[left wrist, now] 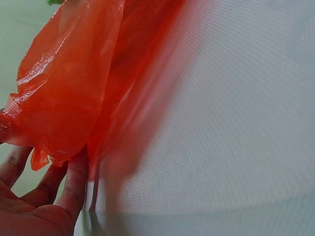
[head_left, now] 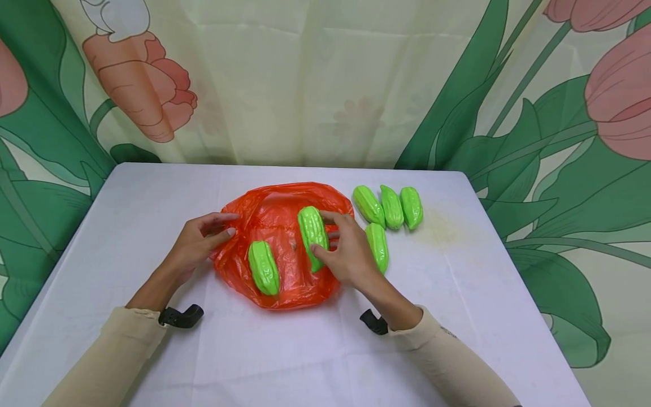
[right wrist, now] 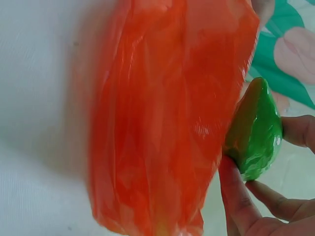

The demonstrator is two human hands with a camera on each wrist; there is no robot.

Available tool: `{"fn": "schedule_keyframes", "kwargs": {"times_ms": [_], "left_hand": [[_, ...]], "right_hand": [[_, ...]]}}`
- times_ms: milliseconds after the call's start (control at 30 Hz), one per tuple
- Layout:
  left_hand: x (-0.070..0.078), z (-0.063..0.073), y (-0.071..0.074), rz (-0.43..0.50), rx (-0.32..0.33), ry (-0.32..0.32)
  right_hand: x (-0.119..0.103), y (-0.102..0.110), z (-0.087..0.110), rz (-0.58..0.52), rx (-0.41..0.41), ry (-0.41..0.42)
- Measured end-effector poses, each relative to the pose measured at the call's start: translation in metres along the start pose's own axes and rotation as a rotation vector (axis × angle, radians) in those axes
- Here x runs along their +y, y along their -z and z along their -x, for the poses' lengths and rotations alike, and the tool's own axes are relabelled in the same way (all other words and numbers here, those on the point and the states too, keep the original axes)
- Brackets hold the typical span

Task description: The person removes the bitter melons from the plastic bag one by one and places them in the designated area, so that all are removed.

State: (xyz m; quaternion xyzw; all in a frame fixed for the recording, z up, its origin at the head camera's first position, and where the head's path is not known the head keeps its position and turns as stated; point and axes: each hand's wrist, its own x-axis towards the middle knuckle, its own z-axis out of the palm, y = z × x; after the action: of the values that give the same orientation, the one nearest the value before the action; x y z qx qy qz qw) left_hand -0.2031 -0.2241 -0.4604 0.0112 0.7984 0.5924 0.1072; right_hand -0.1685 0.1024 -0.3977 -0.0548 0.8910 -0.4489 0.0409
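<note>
My right hand [head_left: 351, 251] grips a glossy green ridged bitter melon [head_left: 312, 237] between thumb and fingers, over the right part of an open red plastic bag [head_left: 292, 277]. In the right wrist view, the bitter melon [right wrist: 256, 132] is tilted with its pointed end up, beside the bag's wall [right wrist: 152, 123]. A second bitter melon [head_left: 264, 268] lies inside the bag at the left. My left hand [head_left: 195, 246] pinches the bag's left rim; in the left wrist view its fingers [left wrist: 74, 189] are partly covered by the plastic.
Three more bitter melons [head_left: 391, 207] lie in a row to the right of the bag, with another [head_left: 377, 247] in front of them, partly behind the right hand. A white cloth [head_left: 285, 362] covers the table. A printed curtain [head_left: 315, 85] hangs behind.
</note>
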Motion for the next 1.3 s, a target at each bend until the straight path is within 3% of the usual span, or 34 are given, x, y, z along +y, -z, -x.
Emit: {"fn": "schedule_keyframes", "kwargs": {"times_ms": [633, 1300], "left_hand": [[0.000, 0.001, -0.001, 0.003, -0.002, 0.010], [0.001, 0.000, 0.000, -0.010, 0.004, 0.005]], "right_hand": [[0.022, 0.045, 0.002, -0.032, 0.108, -0.040], [0.060, 0.093, 0.015, 0.018, 0.237, -0.226]]}}
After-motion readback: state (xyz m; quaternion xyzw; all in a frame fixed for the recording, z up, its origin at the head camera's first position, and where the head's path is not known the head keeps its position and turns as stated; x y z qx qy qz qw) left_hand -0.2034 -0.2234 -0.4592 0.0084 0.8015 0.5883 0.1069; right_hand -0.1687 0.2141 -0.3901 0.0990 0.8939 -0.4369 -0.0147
